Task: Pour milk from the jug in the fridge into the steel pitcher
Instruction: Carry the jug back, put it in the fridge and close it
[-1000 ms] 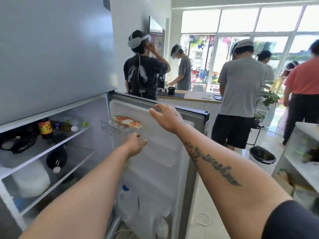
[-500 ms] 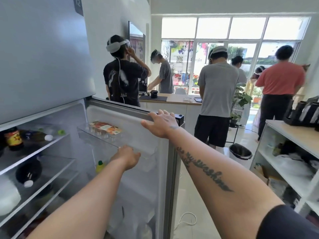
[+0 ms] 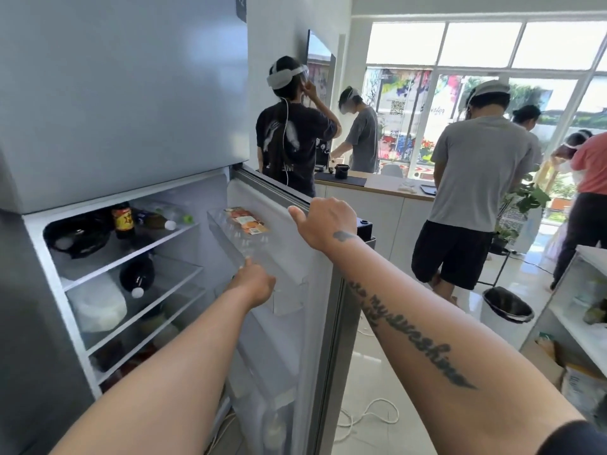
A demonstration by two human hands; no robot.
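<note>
The fridge [image 3: 108, 103] stands open, its lower door [image 3: 295, 290] swung out toward five o'clock. The right hand [image 3: 323, 223] rests on the door's top edge, fingers curled over it, thumb pointing to nine o'clock. The left hand [image 3: 254, 284] reaches down at the clear door bin [image 3: 289, 297]; whether it grips anything cannot be told. A white jug [image 3: 98, 305], apparently the milk, lies on the second shelf [image 3: 170, 284] at nine o'clock from the left hand, well apart from it. Dark bottles [image 3: 123, 220] stand on the shelf above.
</note>
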